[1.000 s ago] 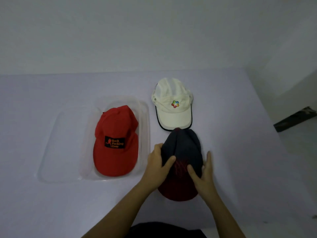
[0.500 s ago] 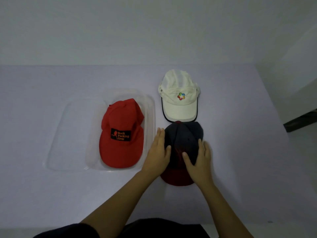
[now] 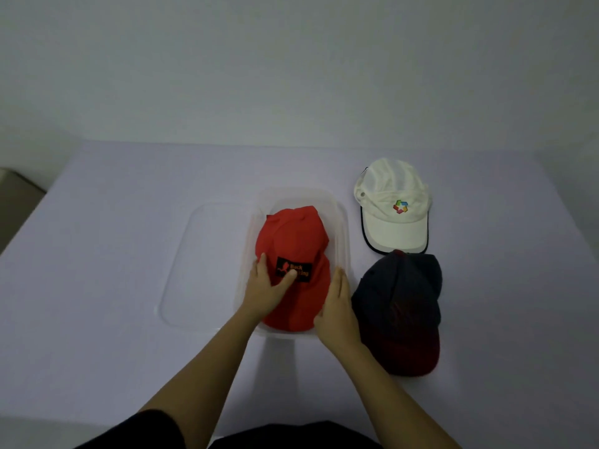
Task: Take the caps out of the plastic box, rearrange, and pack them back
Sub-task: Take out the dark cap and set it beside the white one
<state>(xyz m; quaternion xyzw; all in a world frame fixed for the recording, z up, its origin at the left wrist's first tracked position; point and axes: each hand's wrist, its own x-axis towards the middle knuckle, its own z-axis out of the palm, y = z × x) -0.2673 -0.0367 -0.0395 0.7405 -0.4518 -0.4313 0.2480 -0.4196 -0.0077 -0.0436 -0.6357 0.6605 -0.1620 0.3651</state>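
A red cap [image 3: 291, 236] with a black label lies in the clear plastic box [image 3: 344, 228] at the table's middle. My left hand [image 3: 264, 291] grips the cap's left side, thumb on the label. My right hand [image 3: 337, 314] holds the cap's right edge, its fingers straight along the inside of the box's right wall. A white cap [image 3: 393, 205] with a coloured logo lies on the table right of the box. In front of it lies a dark navy cap [image 3: 402, 303] with a red brim, untouched.
The box's clear lid [image 3: 201, 264] lies flat against the box's left side. A pale cloth covers the table [image 3: 113, 319]. A plain wall stands behind the table, and a brown object [image 3: 14, 196] shows past the left edge.
Both hands left the dark navy cap and moved left onto the red cap in the box. My view shifted, so everything sits further right in the frame.
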